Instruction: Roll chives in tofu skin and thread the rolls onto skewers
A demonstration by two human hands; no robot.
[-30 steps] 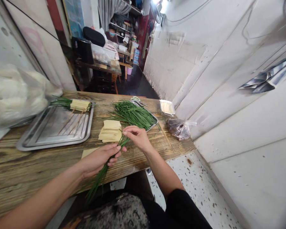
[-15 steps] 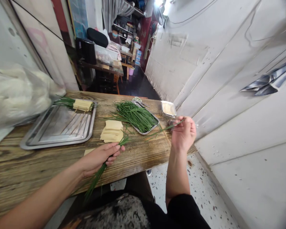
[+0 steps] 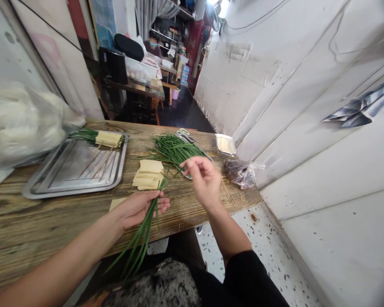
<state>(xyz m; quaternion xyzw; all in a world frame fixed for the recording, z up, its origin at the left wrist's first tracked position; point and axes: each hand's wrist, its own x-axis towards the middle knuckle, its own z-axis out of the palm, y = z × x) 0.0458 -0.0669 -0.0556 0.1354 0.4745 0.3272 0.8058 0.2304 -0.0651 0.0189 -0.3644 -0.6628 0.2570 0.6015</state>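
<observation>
My left hand (image 3: pixel 137 209) rests palm up on the wooden table (image 3: pixel 35 230) near its front edge. A bunch of green chives (image 3: pixel 140 241) lies across its palm, and the fingers curl loosely round it. The chive tips hang down past the table edge. My right hand (image 3: pixel 205 179) hovers above the table, between a stack of pale yellow tofu-skin sheets (image 3: pixel 149 174) and a tray heaped with loose chives (image 3: pixel 174 149). Its fingers are apart and slightly bent, and I see nothing in them.
A large steel tray (image 3: pixel 73 170) on the left holds chive-and-sheet rolls (image 3: pixel 107 138) at its far end. One loose sheet (image 3: pixel 117 203) lies by my left wrist. A small foil dish (image 3: pixel 225 145), a plastic bag (image 3: pixel 241 172), thin skewers (image 3: pixel 227 192) and scissors (image 3: pixel 182 132) lie to the right.
My right hand pulled a chive strand off to the right, then came back empty toward the chive tray. My left hand turned more palm up, and its bunch fanned out.
</observation>
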